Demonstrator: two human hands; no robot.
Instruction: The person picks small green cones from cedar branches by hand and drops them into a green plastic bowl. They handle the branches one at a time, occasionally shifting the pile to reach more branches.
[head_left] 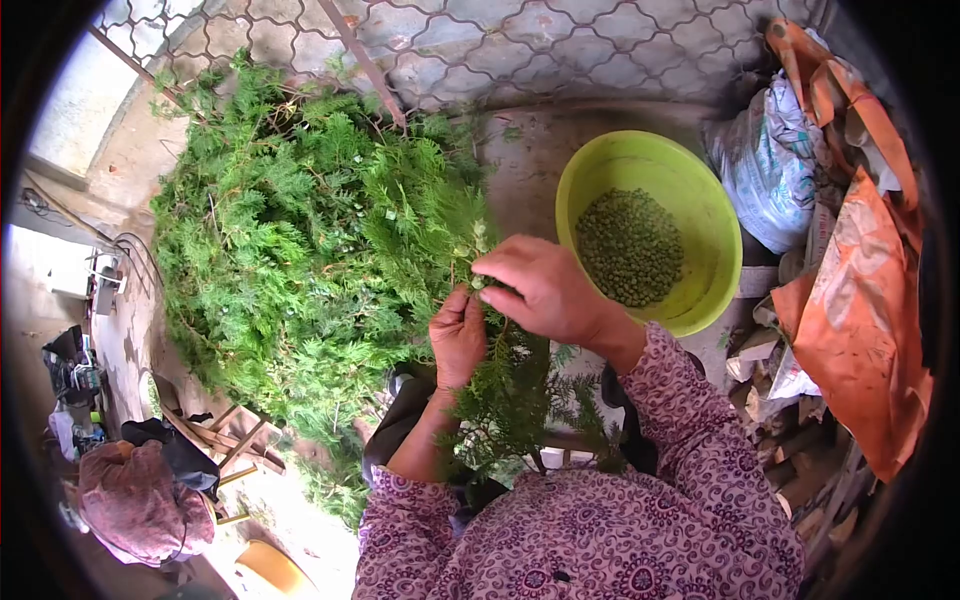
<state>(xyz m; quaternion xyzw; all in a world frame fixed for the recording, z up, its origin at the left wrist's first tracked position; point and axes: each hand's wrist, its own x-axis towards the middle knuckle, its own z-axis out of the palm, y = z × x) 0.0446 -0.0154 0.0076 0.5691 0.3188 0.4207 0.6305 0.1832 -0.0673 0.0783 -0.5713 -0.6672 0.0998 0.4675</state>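
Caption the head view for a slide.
Left hand and right hand handle a sprig near heaped greenery and a green basin.

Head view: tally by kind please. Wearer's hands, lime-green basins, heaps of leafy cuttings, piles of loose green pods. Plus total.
Hands: 2 (left hand, right hand)
Lime-green basin: 1
Heap of leafy cuttings: 1
Pile of green pods, in the basin: 1 (single pods too small to count)
Total: 5

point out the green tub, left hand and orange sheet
Green tub (708, 228), head view: bare inner wall
Left hand (459, 346), head view: middle of the hand
Orange sheet (856, 335), head view: wide lower part
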